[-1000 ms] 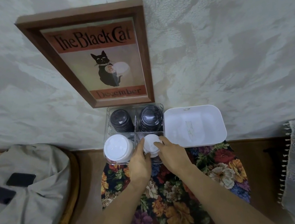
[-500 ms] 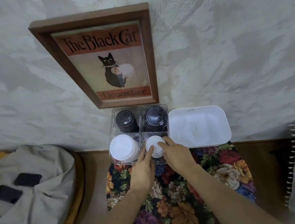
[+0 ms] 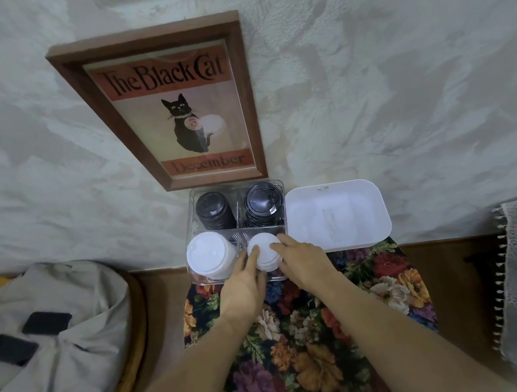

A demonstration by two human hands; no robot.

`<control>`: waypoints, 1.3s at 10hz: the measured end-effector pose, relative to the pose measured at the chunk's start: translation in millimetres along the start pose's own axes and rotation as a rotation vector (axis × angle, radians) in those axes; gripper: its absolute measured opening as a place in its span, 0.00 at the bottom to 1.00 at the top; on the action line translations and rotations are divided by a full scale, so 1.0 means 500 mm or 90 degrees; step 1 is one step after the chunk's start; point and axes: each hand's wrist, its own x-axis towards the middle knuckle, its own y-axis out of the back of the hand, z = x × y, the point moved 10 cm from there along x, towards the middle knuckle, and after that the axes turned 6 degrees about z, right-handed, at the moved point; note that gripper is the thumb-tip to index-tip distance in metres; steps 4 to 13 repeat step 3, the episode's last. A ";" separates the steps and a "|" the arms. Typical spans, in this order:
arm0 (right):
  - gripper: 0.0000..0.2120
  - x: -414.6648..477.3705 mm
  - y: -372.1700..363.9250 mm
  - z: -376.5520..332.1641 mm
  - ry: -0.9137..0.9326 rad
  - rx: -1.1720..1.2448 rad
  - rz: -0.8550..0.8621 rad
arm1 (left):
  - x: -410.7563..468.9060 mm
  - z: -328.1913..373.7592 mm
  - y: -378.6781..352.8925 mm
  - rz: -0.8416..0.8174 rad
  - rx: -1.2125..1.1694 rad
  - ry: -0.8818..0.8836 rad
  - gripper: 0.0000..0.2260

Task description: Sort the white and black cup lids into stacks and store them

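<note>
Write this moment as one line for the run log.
object: small white lid stack | place: clear organizer, front-right compartment | left hand: touching stack | right hand: touching stack | large white lid stack: front-left compartment

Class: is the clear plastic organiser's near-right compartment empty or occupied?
Occupied: a stack of round white plastic cup lids stands in it, the left hand and right hand touching its sides.
</note>
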 end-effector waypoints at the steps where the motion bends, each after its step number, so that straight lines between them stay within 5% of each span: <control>1: 0.22 -0.022 0.015 0.001 0.010 0.000 0.007 | -0.013 0.010 0.015 -0.015 0.046 -0.005 0.26; 3: 0.27 -0.081 0.052 0.011 0.013 -0.003 0.015 | -0.038 0.055 0.030 -0.037 0.171 -0.058 0.29; 13: 0.27 -0.081 0.052 0.011 0.013 -0.003 0.015 | -0.038 0.055 0.030 -0.037 0.171 -0.058 0.29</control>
